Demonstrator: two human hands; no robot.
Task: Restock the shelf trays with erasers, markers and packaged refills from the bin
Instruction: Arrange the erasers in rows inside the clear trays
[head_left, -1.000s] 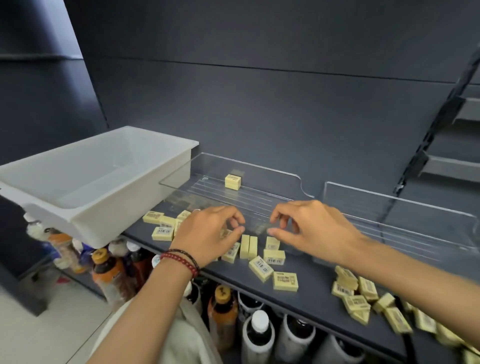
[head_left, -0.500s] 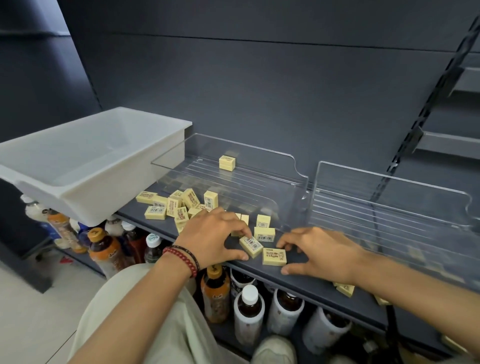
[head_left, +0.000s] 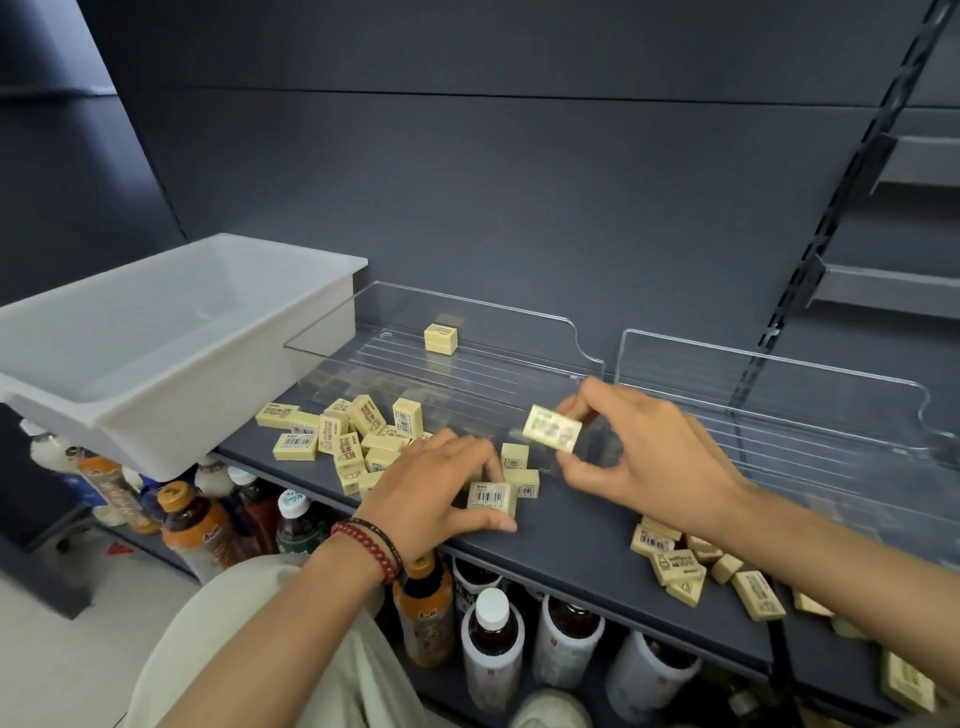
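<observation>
My right hand (head_left: 641, 452) pinches a yellow eraser (head_left: 551, 429) and holds it lifted just in front of the left clear tray (head_left: 519, 332). On the dark shelf (head_left: 576, 551), my left hand (head_left: 439, 491) grips another boxed eraser (head_left: 491, 499) between thumb and fingers. One lone eraser (head_left: 440, 339) sits deep inside the left tray. Several loose erasers (head_left: 343, 441) lie heaped on the shelf left of my left hand. More erasers (head_left: 680, 564) are scattered below my right forearm.
A white plastic bin (head_left: 156, 338) rests on the shelf's left end, overhanging the edge. A second clear tray (head_left: 779, 395) stands to the right. Bottled drinks (head_left: 488, 639) fill the shelf below. Grey shelf brackets (head_left: 883, 291) jut out at the upper right.
My right hand has picked an eraser up from the shelf and raised it toward the tray front. My left hand has closed on the barcode eraser beside it.
</observation>
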